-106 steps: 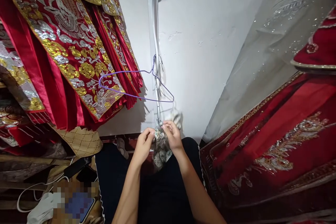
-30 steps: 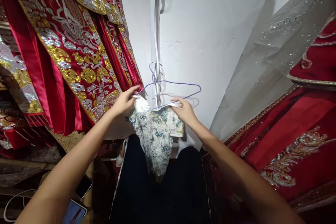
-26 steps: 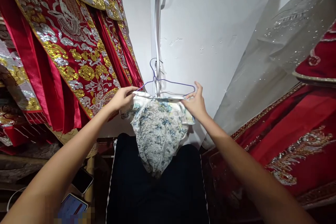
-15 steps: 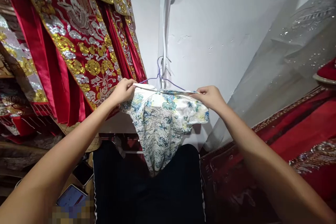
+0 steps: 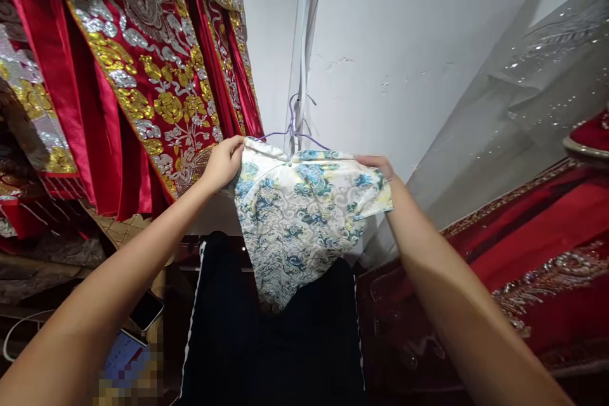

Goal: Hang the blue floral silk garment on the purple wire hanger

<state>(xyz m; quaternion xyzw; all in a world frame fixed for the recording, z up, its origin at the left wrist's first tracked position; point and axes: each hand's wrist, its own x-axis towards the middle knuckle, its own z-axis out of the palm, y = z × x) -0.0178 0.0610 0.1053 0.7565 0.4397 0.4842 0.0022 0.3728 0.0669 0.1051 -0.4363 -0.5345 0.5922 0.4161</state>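
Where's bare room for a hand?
Widest: bare white wall above the floral shirt, between white strip and glittery sheer cloth. Narrower: wall between strip and sequined red garment. Crowded: shirt and purple hanger, centre; phone and white cable, lower left.

garment (image 5: 304,222): white ground, blue-green and yellow floral print, short sleeve | state: collar edge drawn wide, cloth creased, narrowing downward | pose: hanging upright below hanger | hanger (image 5: 294,132): thin, purple, hook uppermost, sloping shoulders visible, lower part hidden by garment
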